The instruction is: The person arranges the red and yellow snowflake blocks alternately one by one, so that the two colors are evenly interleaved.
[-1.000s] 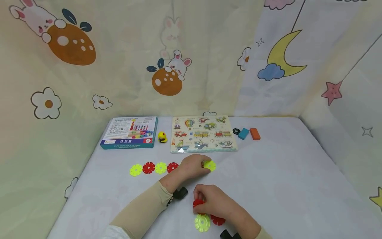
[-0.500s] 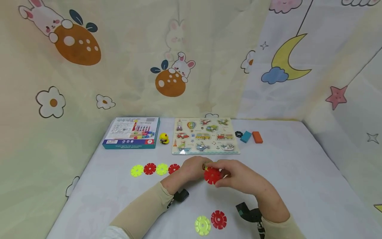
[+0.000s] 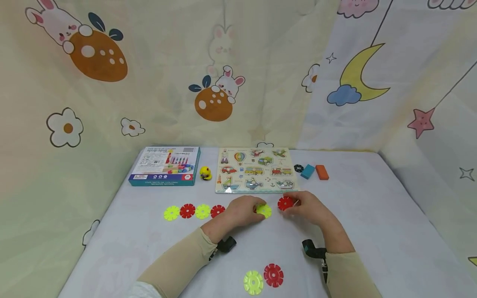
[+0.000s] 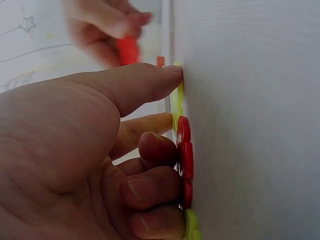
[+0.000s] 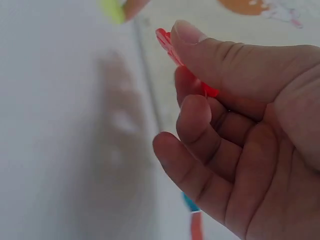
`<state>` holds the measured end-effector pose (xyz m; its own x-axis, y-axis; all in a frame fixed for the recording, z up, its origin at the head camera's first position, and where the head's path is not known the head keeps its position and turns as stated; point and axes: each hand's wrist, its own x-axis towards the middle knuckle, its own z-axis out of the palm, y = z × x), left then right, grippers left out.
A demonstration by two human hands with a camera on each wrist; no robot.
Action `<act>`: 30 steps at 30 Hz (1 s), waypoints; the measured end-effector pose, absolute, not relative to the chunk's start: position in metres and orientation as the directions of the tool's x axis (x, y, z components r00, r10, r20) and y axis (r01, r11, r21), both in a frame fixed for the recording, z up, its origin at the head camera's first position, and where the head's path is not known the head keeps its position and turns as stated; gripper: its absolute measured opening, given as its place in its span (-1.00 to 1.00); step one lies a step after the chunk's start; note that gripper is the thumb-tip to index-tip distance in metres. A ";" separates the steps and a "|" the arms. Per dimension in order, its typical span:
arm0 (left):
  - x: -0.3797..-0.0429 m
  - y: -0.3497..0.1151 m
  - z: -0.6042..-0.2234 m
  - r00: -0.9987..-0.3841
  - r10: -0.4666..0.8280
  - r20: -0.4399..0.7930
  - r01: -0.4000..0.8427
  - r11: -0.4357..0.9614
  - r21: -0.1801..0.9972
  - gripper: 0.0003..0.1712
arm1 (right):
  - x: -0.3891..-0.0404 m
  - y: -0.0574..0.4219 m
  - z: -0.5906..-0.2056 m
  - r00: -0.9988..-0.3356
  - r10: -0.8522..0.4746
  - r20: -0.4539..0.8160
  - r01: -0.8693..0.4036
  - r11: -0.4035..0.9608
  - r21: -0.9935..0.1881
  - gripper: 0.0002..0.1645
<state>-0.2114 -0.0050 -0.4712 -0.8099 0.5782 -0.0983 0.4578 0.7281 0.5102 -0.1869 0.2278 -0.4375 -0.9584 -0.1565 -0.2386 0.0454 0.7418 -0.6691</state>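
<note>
My left hand [image 3: 243, 211] rests at the right end of a row of notched plastic discs, thumb and forefinger at opposite edges of a yellow-green disc [image 3: 265, 211]. Its other fingers curl over a red disc [image 4: 186, 155] in the left wrist view. To the left, the row alternates: yellow-green [image 3: 172, 213], red [image 3: 187, 211], yellow-green [image 3: 203, 211], red [image 3: 217, 211]; the hand hides what follows. With thumb and fingers, my right hand [image 3: 311, 209] pinches another red disc [image 3: 285, 203], held tilted above the table just right of the row's end.
Nearer the front lie a loose yellow-green disc [image 3: 253, 283] and a red one [image 3: 273, 275]. Along the back stand a flat box [image 3: 164, 165], a yellow toy duck [image 3: 205, 173], a picture puzzle board [image 3: 246, 188], a black chip [image 3: 298, 168], a blue block [image 3: 307, 171] and an orange block [image 3: 322, 172].
My right hand picked up a red disc from the front group and carried it forward, then right, past the row's end. My left hand stays at the yellow-green disc.
</note>
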 end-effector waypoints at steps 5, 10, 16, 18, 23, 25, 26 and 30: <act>-0.210 -0.005 -0.472 -0.809 0.580 -0.096 0.463 0.729 0.505 -0.47 | -0.191 0.229 -0.459 -0.956 -0.107 -0.272 0.092 0.773 -0.628 -0.27; -0.210 -0.005 -0.472 -0.812 0.576 -0.097 0.464 0.737 0.492 -0.47 | -0.189 0.224 -0.463 -0.960 -0.129 -0.249 0.058 0.778 -0.626 -0.22; -0.210 -0.004 -0.468 -0.812 0.575 -0.100 0.464 0.740 0.486 -0.45 | -0.188 0.226 -0.460 -0.959 -0.112 -0.261 0.068 0.801 -0.594 -0.40; -0.209 -0.002 -0.466 -0.809 0.579 -0.098 0.472 0.741 0.478 -0.46 | -0.188 0.228 -0.459 -0.956 -0.100 -0.276 0.087 0.801 -0.592 -0.50; -0.208 0.001 -0.462 -0.807 0.582 -0.104 0.481 0.748 0.456 -0.46 | -0.188 0.228 -0.459 -0.953 -0.105 -0.285 0.095 0.789 -0.607 -0.58; -0.207 0.004 -0.460 -0.809 0.578 -0.106 0.481 0.755 0.446 -0.43 | -0.188 0.228 -0.460 -0.953 -0.108 -0.282 0.092 0.786 -0.611 -0.59; -0.207 0.006 -0.460 -0.811 0.575 -0.105 0.481 0.758 0.440 -0.41 | -0.188 0.228 -0.460 -0.954 -0.107 -0.281 0.093 0.784 -0.614 -0.59; -0.211 0.017 -0.465 -0.811 0.579 -0.086 0.493 0.755 0.431 -0.36 | -0.190 0.229 -0.464 -0.955 -0.118 -0.271 0.082 0.775 -0.626 -0.61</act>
